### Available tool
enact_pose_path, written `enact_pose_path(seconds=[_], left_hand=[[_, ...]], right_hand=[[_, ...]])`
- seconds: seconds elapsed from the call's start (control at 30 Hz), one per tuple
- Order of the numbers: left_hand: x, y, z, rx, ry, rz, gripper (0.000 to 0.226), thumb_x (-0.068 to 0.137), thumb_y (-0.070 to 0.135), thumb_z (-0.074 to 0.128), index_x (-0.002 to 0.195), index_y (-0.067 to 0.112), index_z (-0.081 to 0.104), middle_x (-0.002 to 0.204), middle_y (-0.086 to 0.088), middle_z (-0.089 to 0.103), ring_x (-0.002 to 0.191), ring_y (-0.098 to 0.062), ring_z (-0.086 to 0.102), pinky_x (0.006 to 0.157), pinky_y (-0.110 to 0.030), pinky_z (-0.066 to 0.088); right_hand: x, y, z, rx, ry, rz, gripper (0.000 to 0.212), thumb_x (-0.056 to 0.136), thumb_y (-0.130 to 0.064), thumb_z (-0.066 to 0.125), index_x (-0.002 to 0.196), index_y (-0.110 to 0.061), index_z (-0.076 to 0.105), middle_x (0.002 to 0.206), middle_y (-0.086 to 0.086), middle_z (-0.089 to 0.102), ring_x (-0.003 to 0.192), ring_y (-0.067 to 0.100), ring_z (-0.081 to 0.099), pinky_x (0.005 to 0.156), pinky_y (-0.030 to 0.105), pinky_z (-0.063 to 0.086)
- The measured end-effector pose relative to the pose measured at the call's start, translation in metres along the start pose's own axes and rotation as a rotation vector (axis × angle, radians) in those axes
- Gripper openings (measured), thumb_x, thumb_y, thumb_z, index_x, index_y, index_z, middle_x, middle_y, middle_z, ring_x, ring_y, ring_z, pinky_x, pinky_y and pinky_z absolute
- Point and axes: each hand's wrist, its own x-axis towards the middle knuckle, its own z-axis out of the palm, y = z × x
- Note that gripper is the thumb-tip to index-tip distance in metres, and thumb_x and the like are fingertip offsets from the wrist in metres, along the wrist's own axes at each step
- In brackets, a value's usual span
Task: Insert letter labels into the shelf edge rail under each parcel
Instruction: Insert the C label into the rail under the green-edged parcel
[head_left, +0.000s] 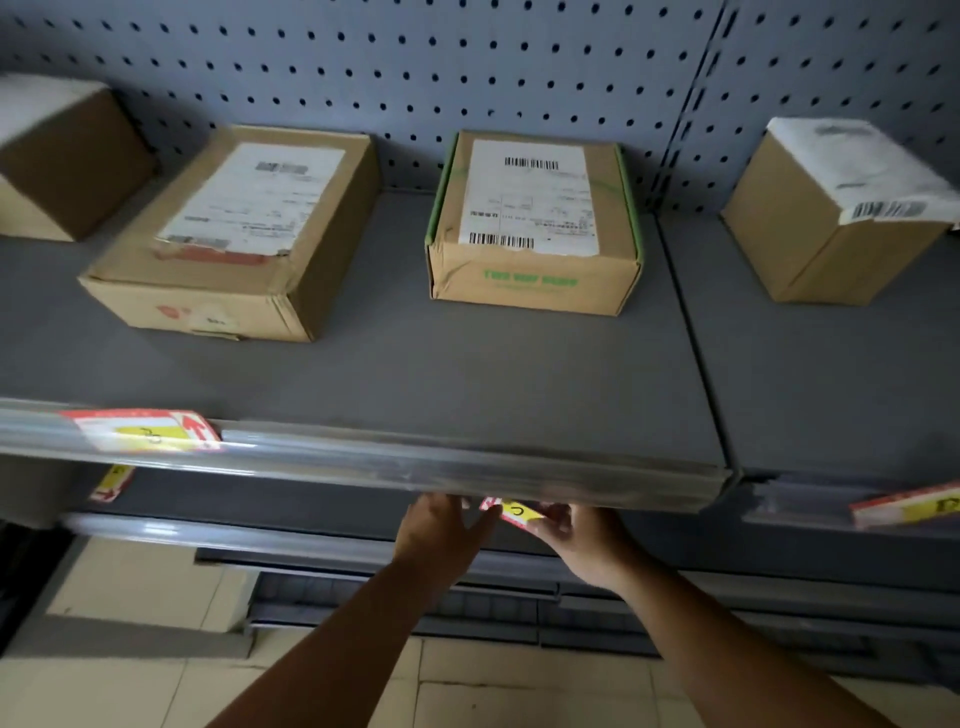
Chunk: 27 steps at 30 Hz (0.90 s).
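We pinch the label (519, 512) between both hands, left (441, 530) and right (576, 540), just under the rail (363, 457); we'd square it beneath the green parcel (535, 223), then slide it up evenly.

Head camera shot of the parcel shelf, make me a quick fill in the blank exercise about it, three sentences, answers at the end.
1. The label held by both hands bears the letter ____.
2. The parcel right above the hands has edges and print in ____.
3. The left hand and right hand hold the label just ____ the clear edge rail.

Missing words: C; green; below
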Motion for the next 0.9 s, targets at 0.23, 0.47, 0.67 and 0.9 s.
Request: enact_pose_path(seconds=[0.23, 0.47, 0.67, 0.9], left_hand=[[-0.036, 0.032, -0.044, -0.168, -0.247, 0.057, 0.025, 0.09, 0.048, 0.066, 0.108, 0.031, 0.063, 0.097, 0.017, 0.068, 0.083, 0.005, 0.063, 0.079, -0.029, 0.054], [-0.036, 0.036, -0.061, 0.304, -0.131, 0.496, 0.021, 0.092, 0.03, 0.065, 0.112, 0.024, 0.067, 0.1, 0.003, 0.072, 0.084, -0.014, 0.069, 0.076, -0.036, 0.059], [-0.038, 0.054, -0.075, 0.881, -0.163, 0.607, 0.033, 0.094, 0.004, 0.051, 0.126, 0.013, 0.054, 0.124, -0.015, 0.062, 0.11, -0.034, 0.062, 0.094, -0.045, 0.051], [-0.045, 0.05, -0.072, 0.973, -0.06, 0.627, 0.024, 0.096, 0.009, 0.053, 0.119, 0.013, 0.059, 0.119, -0.012, 0.062, 0.112, -0.032, 0.059, 0.099, -0.045, 0.045]], right_hand=[[-0.066, -0.074, -0.02, 0.501, 0.095, -0.052, 0.025, 0.084, -0.036, 0.081, 0.081, -0.013, 0.07, 0.069, 0.002, 0.067, 0.069, 0.018, 0.063, 0.065, 0.03, 0.049], [-0.076, -0.071, -0.024, 0.055, 0.141, -0.07, 0.036, 0.085, -0.043, 0.076, 0.114, -0.027, 0.062, 0.108, -0.012, 0.066, 0.098, 0.004, 0.06, 0.087, 0.028, 0.05], [-0.073, -0.063, -0.036, -0.347, 0.284, -0.491, 0.019, 0.091, -0.035, 0.071, 0.109, -0.029, 0.067, 0.103, -0.01, 0.071, 0.094, 0.013, 0.063, 0.081, 0.034, 0.053], [-0.073, -0.067, -0.036, -0.444, 0.357, -0.543, 0.013, 0.085, -0.019, 0.076, 0.077, -0.024, 0.067, 0.072, -0.011, 0.065, 0.064, 0.01, 0.056, 0.061, 0.03, 0.047]])
